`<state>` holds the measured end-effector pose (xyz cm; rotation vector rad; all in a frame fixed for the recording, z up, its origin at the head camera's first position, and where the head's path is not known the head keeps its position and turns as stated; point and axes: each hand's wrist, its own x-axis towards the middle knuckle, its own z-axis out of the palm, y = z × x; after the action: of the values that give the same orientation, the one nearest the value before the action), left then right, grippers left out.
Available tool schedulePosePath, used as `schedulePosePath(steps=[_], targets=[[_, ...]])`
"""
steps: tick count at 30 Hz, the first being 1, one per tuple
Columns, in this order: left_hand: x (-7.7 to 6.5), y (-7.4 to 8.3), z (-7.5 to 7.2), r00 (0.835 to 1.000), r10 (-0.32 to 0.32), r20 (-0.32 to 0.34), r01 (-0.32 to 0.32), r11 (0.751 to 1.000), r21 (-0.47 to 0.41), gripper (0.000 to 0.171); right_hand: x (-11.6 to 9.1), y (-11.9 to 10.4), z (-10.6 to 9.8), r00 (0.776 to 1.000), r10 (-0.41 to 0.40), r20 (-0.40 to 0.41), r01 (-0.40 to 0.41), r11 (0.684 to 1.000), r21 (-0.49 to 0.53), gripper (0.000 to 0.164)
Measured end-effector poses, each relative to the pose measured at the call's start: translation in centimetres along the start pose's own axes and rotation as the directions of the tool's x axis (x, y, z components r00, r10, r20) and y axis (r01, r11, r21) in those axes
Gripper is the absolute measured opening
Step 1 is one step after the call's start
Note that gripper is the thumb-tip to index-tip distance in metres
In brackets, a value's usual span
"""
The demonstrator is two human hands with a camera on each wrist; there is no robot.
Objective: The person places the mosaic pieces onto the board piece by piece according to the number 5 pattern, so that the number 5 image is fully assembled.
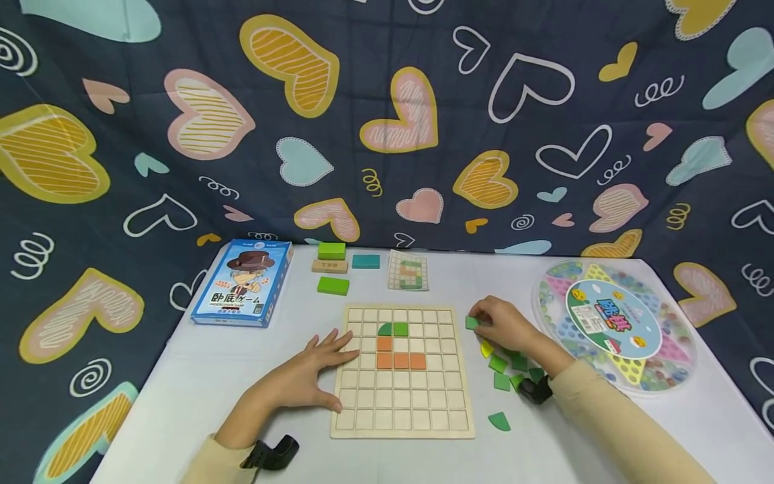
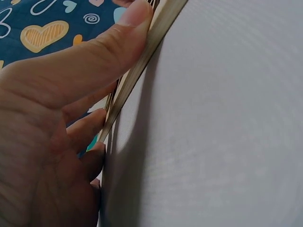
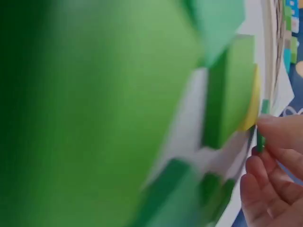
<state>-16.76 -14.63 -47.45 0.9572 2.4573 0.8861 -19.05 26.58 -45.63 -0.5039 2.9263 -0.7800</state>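
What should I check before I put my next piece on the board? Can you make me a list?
1. Green piece pinched in your right hand: ok.
2. Left hand touching the board at its left edge: ok.
3. Bare squares on the board: ok, there are lots.
4. Grid card picture side up, beyond the board: ok.
5. Green piece over a square: not ok, it is off the board's right side.
6. Placed pieces matching the card exactly: cannot tell, its picture is too small.
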Motion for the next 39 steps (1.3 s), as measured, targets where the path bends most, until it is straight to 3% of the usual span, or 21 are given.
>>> schedulePosePath(steps=[4, 10, 14, 19, 24, 28, 34, 39], targets=[[0.0, 0.1, 0.0, 1.0, -0.005, 0.003, 0.005, 1.0, -0.001, 0.095, 0.8, -2.1, 0.2, 1.0, -0.028, 0.007, 0.027, 0.999, 0.028, 0.024], [0.1, 0.1, 0.1, 1.0, 0.013, -0.001, -0.013, 1.0, -0.002, 0.095, 2.7, -5.1, 1.8, 0.982, -0.173, 0.07, 0.168, 0.983, 0.072, 0.026], [0.2, 0.1, 0.2, 1.0, 0.013, 0.003, -0.013, 1.0, -0.007, 0.095, 3.7, -6.0, 3.2, 0.964, -0.237, 0.12, 0.235, 0.972, 0.029, 0.025], [0.1, 0.1, 0.1, 1.0, 0.003, -0.002, -0.003, 1.0, -0.012, 0.095, 4.0, -6.5, 3.7, 0.96, -0.25, 0.129, 0.251, 0.968, 0.007, 0.03], [0.0, 0.0, -0.1, 1.0, 0.012, 0.0, -0.012, 1.0, -0.001, 0.095, 2.4, -5.3, 2.3, 0.986, -0.164, 0.037, 0.158, 0.98, 0.121, 0.039], [0.1, 0.1, -0.2, 1.0, 0.015, 0.003, -0.015, 1.0, 0.012, 0.095, -0.1, -2.3, 0.6, 0.996, -0.057, -0.07, 0.069, 0.982, 0.174, 0.037], [0.1, 0.1, -0.3, 1.0, 0.004, 0.004, -0.004, 1.0, 0.021, 0.096, -3.0, 1.4, -1.4, 0.985, 0.125, -0.116, -0.113, 0.988, 0.107, 0.035], [0.2, 0.0, 0.0, 1.0, 0.003, 0.008, -0.003, 1.0, 0.006, 0.096, -3.4, 2.4, -1.8, 0.983, 0.17, -0.072, -0.169, 0.985, 0.031, 0.028]])
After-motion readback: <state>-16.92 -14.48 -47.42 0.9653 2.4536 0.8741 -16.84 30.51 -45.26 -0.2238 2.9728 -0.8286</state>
